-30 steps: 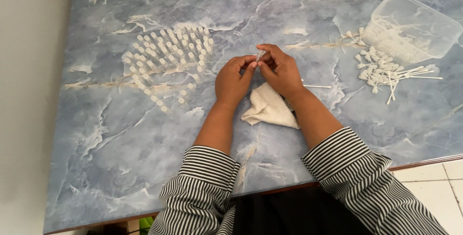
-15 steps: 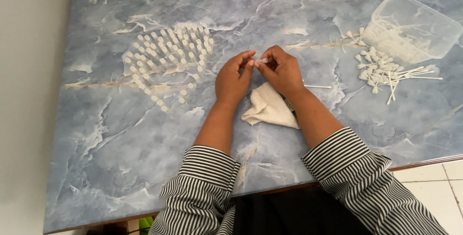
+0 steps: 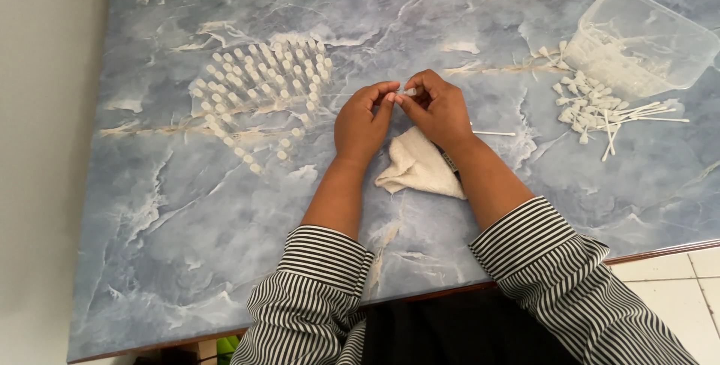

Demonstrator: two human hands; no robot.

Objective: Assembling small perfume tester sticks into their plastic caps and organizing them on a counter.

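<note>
Left hand (image 3: 362,121) and right hand (image 3: 437,108) meeting fingertip to fingertip above the blue marbled tabletop (image 3: 187,245), both pinched on one small white plastic piece (image 3: 409,92), crumpled cream cloth (image 3: 417,166) just below the wrists, rows of upright small white caps (image 3: 259,84) to the left, clear plastic tub (image 3: 637,39) and loose white sticks (image 3: 600,114) to the right.

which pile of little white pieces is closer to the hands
The upright rows of white pieces just beside the left hand; the loose heap by the clear tub lies farther right.

Blue-grey marble-patterned tabletop (image 3: 187,245) with white veining fills most of the frame. Plain off-white wall (image 3: 45,148) along the left edge. White tiled floor (image 3: 675,275) at lower right. Lighting soft, even.
</note>
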